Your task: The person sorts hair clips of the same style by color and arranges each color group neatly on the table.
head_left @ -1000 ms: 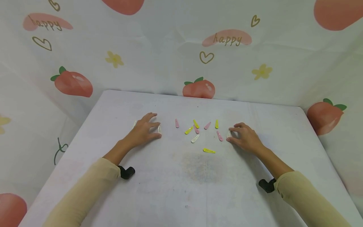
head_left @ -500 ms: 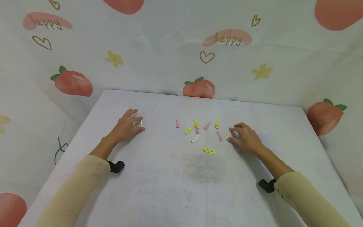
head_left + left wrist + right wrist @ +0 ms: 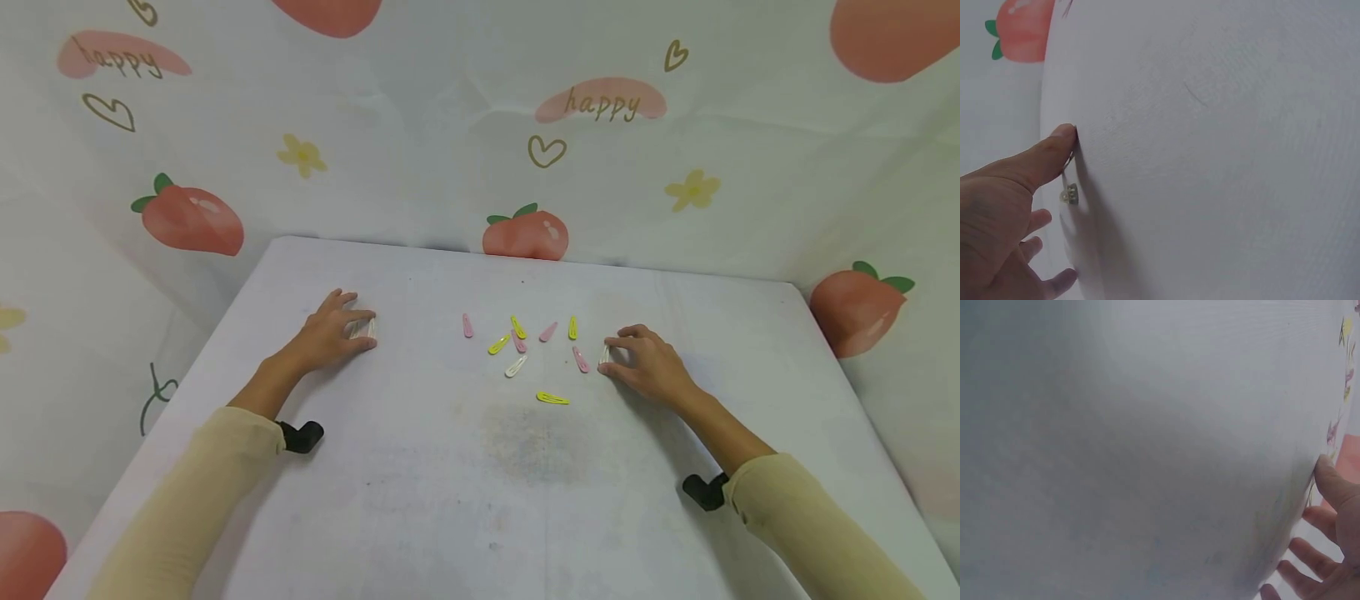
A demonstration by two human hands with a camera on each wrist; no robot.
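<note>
In the head view my left hand [image 3: 326, 337] pinches a white snap hair clip [image 3: 372, 326] at the table's left, between thumb and a finger. Another white hair clip [image 3: 358, 329] lies just beside it, partly framed by the fingers. The left wrist view shows the thumb [image 3: 1059, 140] down at the tabletop, a pale clip [image 3: 1071, 194] past it. My right hand [image 3: 648, 362] pinches a white hair clip [image 3: 605, 354] at the right, its other fingers spread. Nearest to that hand lies a pink clip [image 3: 581, 359].
Between the hands several clips lie scattered: pink ones [image 3: 468, 325], yellow ones [image 3: 553, 398] and a white one [image 3: 516, 366]. They rest on a white table [image 3: 450, 517]. Behind it hangs a white cloth [image 3: 420, 108] printed with peaches and hearts.
My left hand has slid left with its white clip, away from the scattered clips, and now has it beside the other white clip. The right hand has stayed in place.
</note>
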